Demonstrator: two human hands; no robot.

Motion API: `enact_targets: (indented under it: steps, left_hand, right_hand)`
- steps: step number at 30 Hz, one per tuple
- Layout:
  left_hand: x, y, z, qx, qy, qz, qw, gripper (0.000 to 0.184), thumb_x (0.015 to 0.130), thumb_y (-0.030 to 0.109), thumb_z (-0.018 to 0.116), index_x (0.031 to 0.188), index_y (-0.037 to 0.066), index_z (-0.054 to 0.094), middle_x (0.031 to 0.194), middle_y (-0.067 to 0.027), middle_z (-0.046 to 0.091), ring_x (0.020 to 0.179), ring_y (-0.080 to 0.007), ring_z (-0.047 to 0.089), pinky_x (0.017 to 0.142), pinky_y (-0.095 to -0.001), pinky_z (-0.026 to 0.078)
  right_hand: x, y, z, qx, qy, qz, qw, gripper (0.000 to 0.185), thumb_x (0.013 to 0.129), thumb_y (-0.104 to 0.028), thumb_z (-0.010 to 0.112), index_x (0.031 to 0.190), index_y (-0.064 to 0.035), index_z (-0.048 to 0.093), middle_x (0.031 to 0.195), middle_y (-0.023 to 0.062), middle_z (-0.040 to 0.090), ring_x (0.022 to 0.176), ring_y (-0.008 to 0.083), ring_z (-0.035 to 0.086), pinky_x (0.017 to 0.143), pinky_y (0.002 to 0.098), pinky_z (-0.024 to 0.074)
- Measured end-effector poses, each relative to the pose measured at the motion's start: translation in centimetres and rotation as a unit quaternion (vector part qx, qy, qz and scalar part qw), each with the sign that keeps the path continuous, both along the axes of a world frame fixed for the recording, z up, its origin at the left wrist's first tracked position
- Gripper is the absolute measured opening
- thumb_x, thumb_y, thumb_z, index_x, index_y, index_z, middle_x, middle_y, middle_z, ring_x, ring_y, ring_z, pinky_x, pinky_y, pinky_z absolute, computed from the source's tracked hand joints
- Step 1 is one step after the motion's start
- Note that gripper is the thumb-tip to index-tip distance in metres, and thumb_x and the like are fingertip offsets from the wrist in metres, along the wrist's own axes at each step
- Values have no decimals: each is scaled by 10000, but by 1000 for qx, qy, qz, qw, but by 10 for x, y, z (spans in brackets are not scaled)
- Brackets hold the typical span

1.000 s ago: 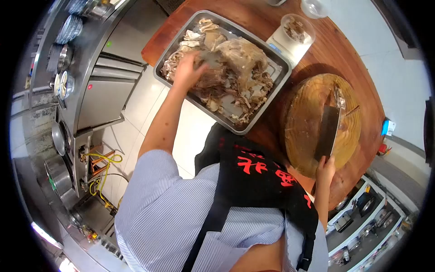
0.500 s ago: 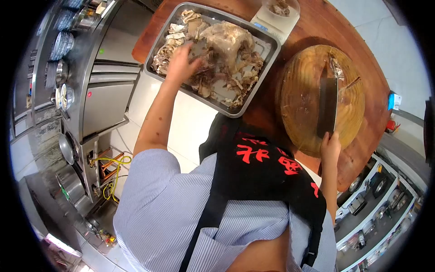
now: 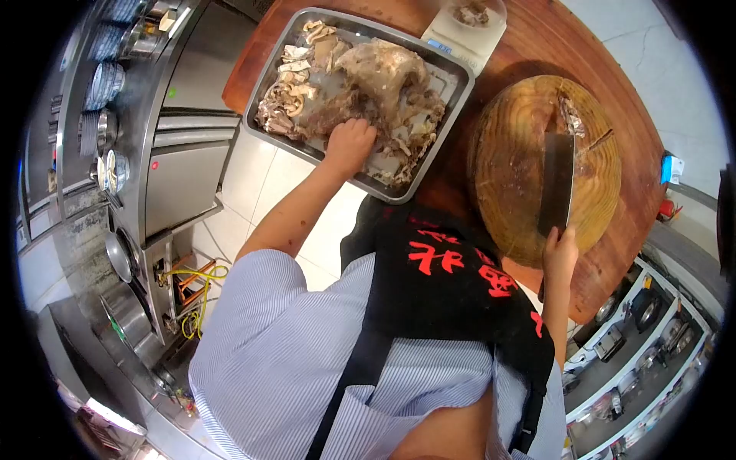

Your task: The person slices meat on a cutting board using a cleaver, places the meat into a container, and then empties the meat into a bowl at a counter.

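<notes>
In the head view, a grey metal tray [image 3: 270,130] holds large chunks of cooked meat [image 3: 383,73] and sliced pale pieces [image 3: 287,100] at its left end. My left hand [image 3: 351,146] reaches over the tray's near side, its fingers curled down onto the dark meat; the fingertips are hidden there. My right hand [image 3: 560,249] is wrapped around the handle of a cleaver [image 3: 557,184]. Its broad blade rests over a round wooden chopping block [image 3: 506,161]. A few meat scraps [image 3: 571,115] lie on the block, just beyond the blade's tip.
A kitchen scale [image 3: 460,42] with a bowl of meat [image 3: 470,13] stands behind the tray on the brown wooden table [image 3: 529,38]. Steel cabinets [image 3: 188,172] and stacked bowls are at the left. Shelves of metal kitchenware [image 3: 636,353] stand at the lower right.
My left hand has moved right and toward me within the tray, from spread fingers above the meat to curled fingers on it. My right hand and the cleaver have stayed nearly still.
</notes>
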State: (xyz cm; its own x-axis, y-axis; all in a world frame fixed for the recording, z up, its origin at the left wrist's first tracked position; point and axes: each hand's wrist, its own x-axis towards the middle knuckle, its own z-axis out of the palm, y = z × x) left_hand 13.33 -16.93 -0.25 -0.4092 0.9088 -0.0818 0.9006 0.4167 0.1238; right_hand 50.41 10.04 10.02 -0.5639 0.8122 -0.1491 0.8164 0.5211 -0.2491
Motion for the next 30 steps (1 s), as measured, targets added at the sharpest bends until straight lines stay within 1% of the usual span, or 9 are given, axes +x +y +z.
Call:
enact_targets:
  steps: [1,4,7,9,12,18,25,27,30]
  left_hand:
    - [-4,3,1,-31,0,-1,1000,266,770,178,661,984,39,584,888,-140,579,838,-338,575,693,-427,481]
    - [-3,14,35,125,-107,36,986,325,824,194,639,1100,38,566,948,-160,584,861,-355,570,738,-418,478]
    - [-23,36,54,208,-4,159,965,414,829,240,649,1173,48,519,951,-180,596,892,-362,574,738,-433,479]
    - [-46,53,63,63,-36,283,956,582,843,350,636,1301,53,435,1033,-223,608,940,-371,589,763,-449,476]
    - [-74,80,68,-48,-176,429,885,759,841,474,601,1411,64,314,1145,-266,584,1008,-408,586,817,-456,478]
    - [-97,104,-5,289,-187,426,837,950,708,353,749,1396,-43,228,1187,-278,559,1049,-395,579,923,-421,450]
    - [-78,112,53,339,-328,474,743,889,659,277,805,1327,-85,342,1182,-255,549,1073,-304,569,909,-377,452]
    - [-86,104,3,341,-271,504,745,805,678,268,800,1283,-80,399,1141,-219,564,1016,-283,578,868,-358,460]
    - [-78,111,13,315,-311,553,706,693,699,267,793,1207,-66,461,1092,-177,572,957,-252,574,830,-336,461]
  right_hand:
    - [2,2,-3,1,-12,3,1000,252,912,-180,518,1076,9,485,796,287,610,734,464,597,618,530,465]
    - [-2,3,3,-1,-19,-3,1000,261,915,-188,510,1092,2,486,788,285,612,722,465,598,620,533,467]
    - [-2,4,3,-18,-7,-7,1000,258,912,-185,513,1090,0,486,777,278,615,708,467,597,615,532,466]
    - [2,6,0,-14,-7,1,1000,245,910,-180,516,1073,0,489,782,274,616,721,464,599,619,526,466]
    - [0,5,3,-27,10,-11,1000,226,904,-175,525,1037,5,493,796,265,618,732,459,596,627,522,463]
    - [2,7,0,-45,38,-21,998,196,897,-160,534,980,12,491,768,260,596,721,463,581,621,532,443]
    - [-5,4,9,-58,6,-43,997,161,900,-138,532,978,-17,462,792,259,595,753,473,577,608,544,438]
    - [-10,3,16,-67,0,-37,997,156,903,-142,528,978,-24,457,810,261,598,770,477,577,609,548,438]
    - [-11,4,20,-68,13,-37,997,150,904,-145,526,950,-20,459,823,262,604,773,475,580,625,549,443]
